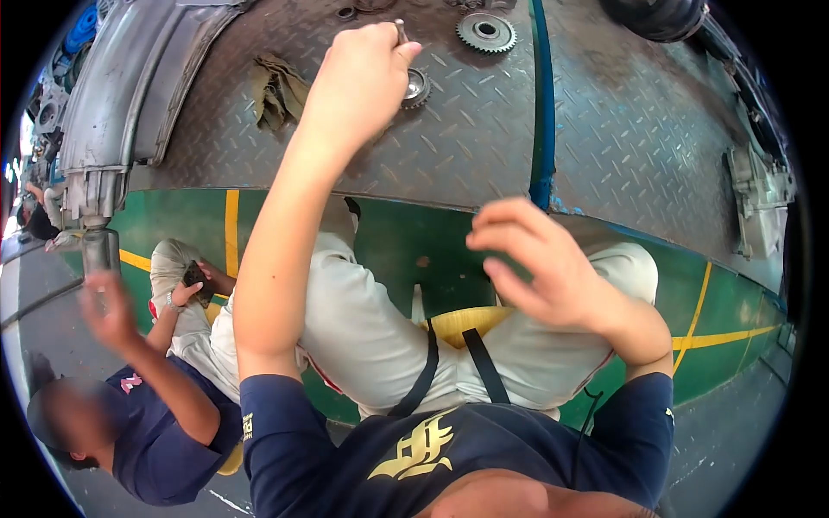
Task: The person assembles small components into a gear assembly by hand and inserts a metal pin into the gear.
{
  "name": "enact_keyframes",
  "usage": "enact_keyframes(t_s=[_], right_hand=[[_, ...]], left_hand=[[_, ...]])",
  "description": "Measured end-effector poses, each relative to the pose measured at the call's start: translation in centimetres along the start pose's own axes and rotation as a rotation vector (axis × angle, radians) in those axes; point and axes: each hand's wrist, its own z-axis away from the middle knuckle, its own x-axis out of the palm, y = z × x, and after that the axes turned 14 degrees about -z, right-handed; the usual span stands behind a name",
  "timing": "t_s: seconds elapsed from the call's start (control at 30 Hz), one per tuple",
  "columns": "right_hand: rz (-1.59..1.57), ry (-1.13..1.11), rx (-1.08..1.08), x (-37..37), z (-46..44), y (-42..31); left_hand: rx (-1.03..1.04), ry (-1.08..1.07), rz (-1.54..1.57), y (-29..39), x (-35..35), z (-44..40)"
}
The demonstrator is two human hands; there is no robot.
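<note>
Left hand [367,69] closed round metal pin [400,31] near small gear [418,86]; right hand [548,268] half-curled, empty; large gear [486,40] lies apart on surface [471,112], gears not joined

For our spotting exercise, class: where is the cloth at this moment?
In the head view, the cloth lies towards the upper left on the metal tabletop, between the large grey casing and the left hand.
</note>
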Motion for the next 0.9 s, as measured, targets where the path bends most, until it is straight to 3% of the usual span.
enact_keyframes(t_s=[0.2, 0.5, 0.67, 0.73, 0.9], right_hand=[[-0.052, 0.28, -0.042, 0.7, -1.7, 1.5], [-0.034, 0.381, -0.118, 1.7, -1.2, 0.9], [-0.069, 0.389, -0.132, 1.4, -1.1, 0.7], [-0.082, 0.39, -0.146, 1.5, -0.9, 0.8], [-0.094, 0.399, -0.158, 1.4, -0.4, 0.2]], left_hand=[[-0.316, -0.226, 0.461, -0.6, -0.6, -0.5], [-0.247, 0.003, 0.72, -1.1, 1.6, 3.2], [0.137, 0.294, 0.143, 0.0, 2.6, 4.1], [0.192, 0.33, -0.011, 0.4, 2.4, 3.4], [0.107, 0.231, -0.234, 1.6, 2.1, 1.3]])
